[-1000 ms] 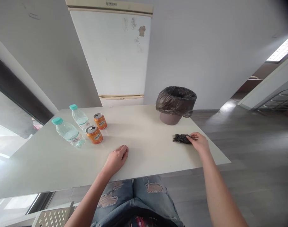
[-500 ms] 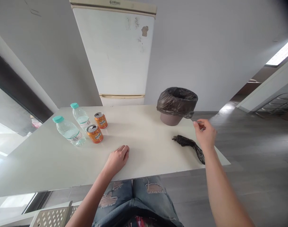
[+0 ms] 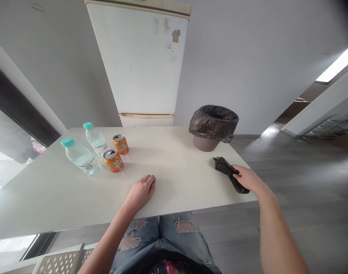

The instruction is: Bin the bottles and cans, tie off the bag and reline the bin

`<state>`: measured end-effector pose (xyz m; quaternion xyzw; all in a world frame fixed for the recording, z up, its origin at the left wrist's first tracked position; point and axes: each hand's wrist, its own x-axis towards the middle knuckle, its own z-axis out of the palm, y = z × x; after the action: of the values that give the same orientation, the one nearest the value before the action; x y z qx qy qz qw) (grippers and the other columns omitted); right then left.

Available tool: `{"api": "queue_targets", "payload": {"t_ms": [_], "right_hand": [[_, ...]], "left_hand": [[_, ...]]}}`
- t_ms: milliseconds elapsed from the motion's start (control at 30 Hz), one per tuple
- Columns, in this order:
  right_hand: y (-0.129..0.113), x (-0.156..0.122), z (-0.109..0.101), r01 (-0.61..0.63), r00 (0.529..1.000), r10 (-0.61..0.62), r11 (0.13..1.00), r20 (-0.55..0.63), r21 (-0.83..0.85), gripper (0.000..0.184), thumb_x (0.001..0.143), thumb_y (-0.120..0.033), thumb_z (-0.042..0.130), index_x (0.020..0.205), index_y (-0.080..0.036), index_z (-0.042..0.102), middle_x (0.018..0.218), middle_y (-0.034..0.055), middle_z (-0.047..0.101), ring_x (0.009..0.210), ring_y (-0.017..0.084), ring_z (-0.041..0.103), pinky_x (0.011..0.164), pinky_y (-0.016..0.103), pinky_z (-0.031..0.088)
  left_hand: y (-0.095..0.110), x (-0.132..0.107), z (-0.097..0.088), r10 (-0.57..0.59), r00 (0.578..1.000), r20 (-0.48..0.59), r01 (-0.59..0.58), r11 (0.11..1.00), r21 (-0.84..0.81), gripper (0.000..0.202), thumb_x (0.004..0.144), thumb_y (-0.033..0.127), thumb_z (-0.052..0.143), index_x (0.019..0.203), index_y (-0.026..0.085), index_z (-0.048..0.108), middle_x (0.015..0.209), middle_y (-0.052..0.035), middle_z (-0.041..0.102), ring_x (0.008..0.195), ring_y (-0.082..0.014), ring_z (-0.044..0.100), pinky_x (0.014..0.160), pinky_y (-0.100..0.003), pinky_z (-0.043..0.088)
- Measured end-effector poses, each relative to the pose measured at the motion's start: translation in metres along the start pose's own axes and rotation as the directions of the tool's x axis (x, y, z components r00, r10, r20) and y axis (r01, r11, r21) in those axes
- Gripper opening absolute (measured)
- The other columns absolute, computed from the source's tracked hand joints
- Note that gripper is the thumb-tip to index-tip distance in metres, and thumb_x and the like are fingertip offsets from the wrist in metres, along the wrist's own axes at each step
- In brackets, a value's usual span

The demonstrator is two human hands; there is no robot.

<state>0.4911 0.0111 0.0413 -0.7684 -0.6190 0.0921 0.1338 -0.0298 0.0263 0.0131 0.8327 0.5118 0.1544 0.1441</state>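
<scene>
My right hand (image 3: 246, 177) is closed round the middle of a crumpled black plastic bag (image 3: 225, 168), which lies lengthwise near the table's right edge. My left hand (image 3: 142, 189) rests on the table with its fingers curled in and nothing visible in them. Beyond the bag stands a small brown trash bin (image 3: 205, 144), upright, with a black liner (image 3: 212, 127) folded over its rim. To the left of my left hand are two opened orange soda cans, a nearer can (image 3: 114, 161) and a farther can (image 3: 121, 145).
Two clear bottles with teal caps, a nearer bottle (image 3: 81, 158) and a farther bottle (image 3: 95, 139), stand beside the cans. The white table (image 3: 176, 182) ends close to my lap. A white fridge (image 3: 139, 64) rises behind it, and a perforated chair (image 3: 59, 262) is at lower left.
My right hand has come down from near the bin onto the black plastic bag and taken hold of it. The bag has shifted slightly and looks more bunched. My left hand stays put.
</scene>
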Motion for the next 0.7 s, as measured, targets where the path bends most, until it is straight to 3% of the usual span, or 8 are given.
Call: {"api": "queue_targets", "payload": {"t_ms": [133,200,333,433,533,600,700], "right_hand": [[-0.011,-0.008,-0.023,0.089,0.977,-0.095,0.995,-0.19,-0.041,0.045,0.08,-0.019,0.044,0.101,-0.027,0.083,0.116,0.0077,0.077,0.075,0.022,0.07,0.063,0.035,0.051],[-0.01,-0.014,-0.036,0.151,0.932,-0.185,0.98,-0.312,-0.128,0.043,0.081,-0.016,0.041,0.093,-0.026,0.081,0.13,0.0075,0.071,0.081,0.022,0.069,0.064,0.036,0.052],[-0.005,-0.018,-0.048,0.206,0.815,-0.361,0.911,-0.452,-0.356,0.037,0.083,-0.015,0.042,0.096,-0.02,0.077,0.139,0.0165,0.062,0.116,0.035,0.065,0.071,0.044,0.057],[-0.009,-0.015,-0.03,0.314,0.795,-0.509,0.811,-0.33,-0.494,0.035,0.084,-0.01,0.044,0.092,-0.019,0.077,0.139,0.0202,0.063,0.121,0.04,0.061,0.087,0.054,0.059],[-0.021,-0.017,0.005,0.485,0.783,-0.609,0.725,-0.125,-0.49,0.04,0.082,-0.004,0.046,0.096,-0.02,0.08,0.139,0.0185,0.066,0.125,0.04,0.06,0.099,0.06,0.058],[-0.03,-0.022,0.028,0.573,0.765,-0.643,0.71,-0.045,-0.409,0.051,0.082,-0.002,0.045,0.115,-0.02,0.08,0.141,0.0168,0.066,0.128,0.038,0.059,0.103,0.059,0.058],[-0.037,-0.029,0.047,0.617,0.768,-0.64,0.733,0.017,-0.284,0.066,0.089,-0.003,0.04,0.146,-0.023,0.065,0.153,0.0146,0.059,0.133,0.034,0.06,0.099,0.051,0.063]], "left_hand": [[0.0,0.0,0.001,-0.001,1.0,-0.009,0.001,1.0,-0.006,0.02,0.11,0.028,0.033,0.104,0.025,0.053,0.102,-0.0028,0.067,0.085,-0.0192,0.067,0.069,-0.03,0.041],[-0.001,0.0,0.001,0.001,1.0,-0.007,-0.001,1.0,-0.008,0.021,0.11,0.029,0.033,0.104,0.025,0.053,0.102,-0.0029,0.067,0.085,-0.0191,0.066,0.07,-0.031,0.041],[-0.002,0.0,0.002,0.005,1.0,-0.009,-0.005,1.0,-0.016,0.021,0.11,0.029,0.033,0.105,0.025,0.052,0.104,-0.0032,0.068,0.086,-0.019,0.066,0.07,-0.032,0.041],[-0.002,0.0,0.003,0.003,1.0,-0.01,-0.003,1.0,-0.007,0.021,0.11,0.029,0.033,0.104,0.025,0.052,0.104,-0.0035,0.068,0.086,-0.019,0.066,0.069,-0.031,0.041],[-0.001,0.0,0.003,-0.004,1.0,-0.011,0.004,1.0,0.001,0.022,0.11,0.029,0.032,0.105,0.025,0.053,0.103,-0.0039,0.068,0.085,-0.019,0.067,0.069,-0.031,0.041],[-0.001,0.0,0.003,-0.005,1.0,-0.006,0.005,1.0,0.003,0.021,0.11,0.029,0.032,0.104,0.025,0.052,0.102,-0.0037,0.067,0.085,-0.0191,0.066,0.069,-0.031,0.041],[-0.001,0.0,0.002,-0.009,1.0,0.003,0.009,1.0,0.004,0.02,0.109,0.029,0.033,0.103,0.025,0.051,0.101,-0.0034,0.067,0.085,-0.0195,0.066,0.069,-0.032,0.039]]}}
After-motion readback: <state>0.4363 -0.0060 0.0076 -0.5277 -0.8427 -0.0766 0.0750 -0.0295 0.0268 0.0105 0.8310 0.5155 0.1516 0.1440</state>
